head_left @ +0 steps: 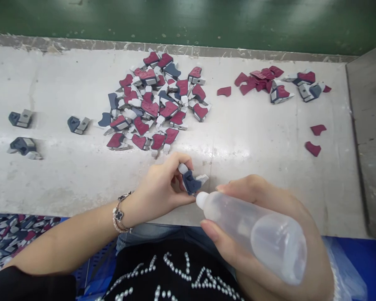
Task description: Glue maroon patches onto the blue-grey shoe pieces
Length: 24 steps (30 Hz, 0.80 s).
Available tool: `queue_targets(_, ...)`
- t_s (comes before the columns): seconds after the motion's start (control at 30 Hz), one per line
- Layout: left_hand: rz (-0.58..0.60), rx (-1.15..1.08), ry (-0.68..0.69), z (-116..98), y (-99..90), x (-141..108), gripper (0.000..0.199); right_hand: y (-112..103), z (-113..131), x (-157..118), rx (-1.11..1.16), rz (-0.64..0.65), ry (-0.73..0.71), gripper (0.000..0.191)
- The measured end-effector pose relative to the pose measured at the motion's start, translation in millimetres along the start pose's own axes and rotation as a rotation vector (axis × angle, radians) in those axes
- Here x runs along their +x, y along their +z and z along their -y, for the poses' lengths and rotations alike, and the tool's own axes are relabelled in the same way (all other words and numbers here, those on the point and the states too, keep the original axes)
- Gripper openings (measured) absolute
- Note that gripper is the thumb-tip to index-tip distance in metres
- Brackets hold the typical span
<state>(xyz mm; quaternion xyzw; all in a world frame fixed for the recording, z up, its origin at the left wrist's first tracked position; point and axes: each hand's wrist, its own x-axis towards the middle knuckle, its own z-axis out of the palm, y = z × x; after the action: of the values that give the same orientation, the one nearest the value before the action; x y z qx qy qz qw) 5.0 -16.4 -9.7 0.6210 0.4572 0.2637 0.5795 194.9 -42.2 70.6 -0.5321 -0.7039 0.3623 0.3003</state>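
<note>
My left hand pinches a small dark blue and grey plastic part over the front of the worktable, its hollowed blue face turned up. A translucent squeeze bottle lies tilted in my right hand, with thumb and fingers wrapped round it. The white nozzle end points at the lower edge of the blue part, close against it; whether the tip touches cannot be made out. Some clear liquid seems to sit inside the bottle.
Beyond my hands lies a heap of maroon, blue and grey parts. Loose maroon pieces are piled at the back right. Several blue-grey parts rest at left. A metal side wall bounds the right; a bin of parts stands lower left.
</note>
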Motion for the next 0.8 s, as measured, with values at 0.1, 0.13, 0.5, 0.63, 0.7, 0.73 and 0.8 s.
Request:
queue_targets(0.1,-0.003,-0.008,-0.006,-0.8,1.0,0.0,0.047,-1.6,1.6,-2.6,-0.023,0.019,-0.01,0.021)
queue_targets(0.13,-0.007,0.0,-0.006,-1.2,1.2,0.0,0.046,-2.3,2.1,-3.1,-0.026,0.014,-0.01,0.02)
queue_targets(0.5,-0.004,0.083,0.011,-0.6,1.2,0.1,0.044,-1.8,4.9,-1.3,-0.077,0.01,-0.008,0.021)
queue_targets(0.63,-0.004,0.124,0.006,-1.8,1.1,0.4,0.043,-2.6,4.1,-1.8,-0.08,-0.052,0.025,0.018)
queue_targets(0.7,-0.002,0.119,0.001,-2.8,0.9,0.8,0.044,-4.8,3.8,-1.9,-0.082,-0.07,0.056,0.018)
queue_targets(0.73,0.0,0.11,0.0,-3.2,0.8,1.0,0.044,-5.7,3.8,-1.8,-0.088,-0.074,0.058,0.017)
queue_targets(0.8,0.005,0.081,-0.001,-3.4,0.7,1.4,0.043,-6.6,4.0,-1.7,-0.098,-0.078,0.041,0.015)
